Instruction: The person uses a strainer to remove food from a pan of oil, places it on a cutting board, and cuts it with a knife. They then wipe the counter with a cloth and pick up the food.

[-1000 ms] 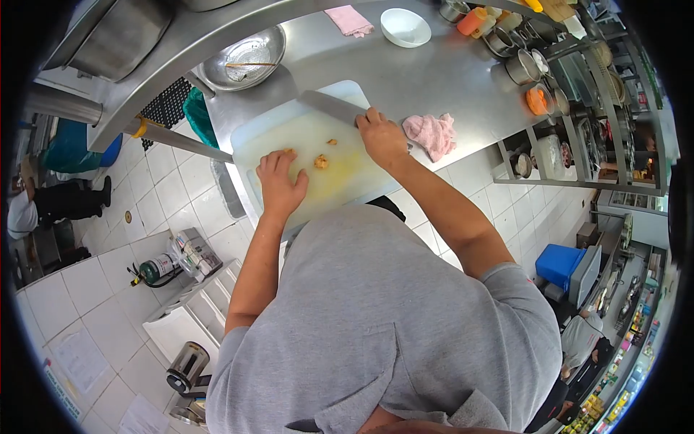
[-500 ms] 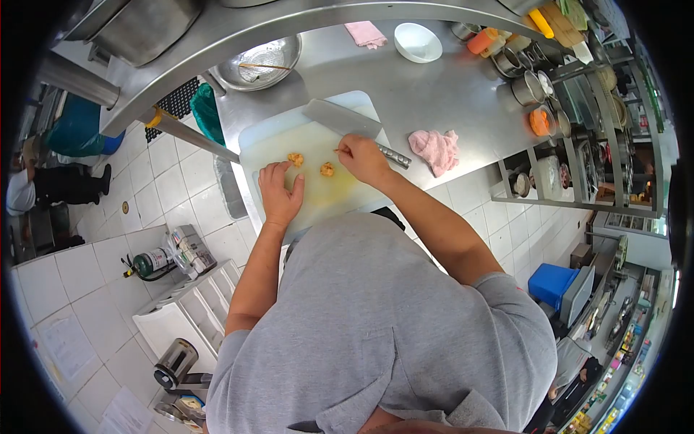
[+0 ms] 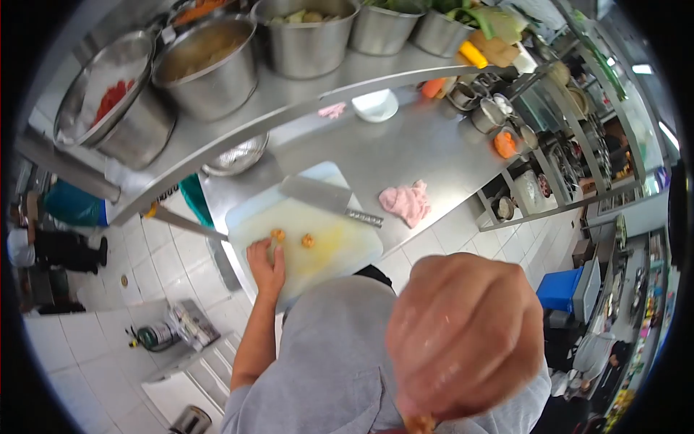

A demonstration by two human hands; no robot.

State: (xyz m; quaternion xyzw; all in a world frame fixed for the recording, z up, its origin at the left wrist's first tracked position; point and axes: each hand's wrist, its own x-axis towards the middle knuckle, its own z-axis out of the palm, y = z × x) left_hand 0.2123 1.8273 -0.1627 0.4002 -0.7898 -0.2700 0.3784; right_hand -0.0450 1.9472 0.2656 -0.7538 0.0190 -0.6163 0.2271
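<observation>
My left hand (image 3: 266, 264) lies flat on the near left of a white cutting board (image 3: 340, 249), fingertips beside an orange food piece (image 3: 277, 235). A second orange piece (image 3: 308, 240) sits just to its right. A broad cleaver (image 3: 318, 194) lies unheld across the board's far edge, handle pointing right. My right hand (image 3: 466, 333) is raised close to the camera, blurred and closed into a fist. A small orange bit (image 3: 418, 424) shows under its fingers.
A pink cloth (image 3: 406, 202) lies on the steel counter right of the board. A white bowl (image 3: 374, 105) and a small pink rag (image 3: 332, 110) sit at the back. Steel bowls (image 3: 210, 69) of food stand on the shelf above. Pots and sauce tubs (image 3: 504, 143) crowd the right.
My right hand pinched a small piece off the board and rose up to the camera. The view tilted up, showing the shelf. My left hand stayed on the board.
</observation>
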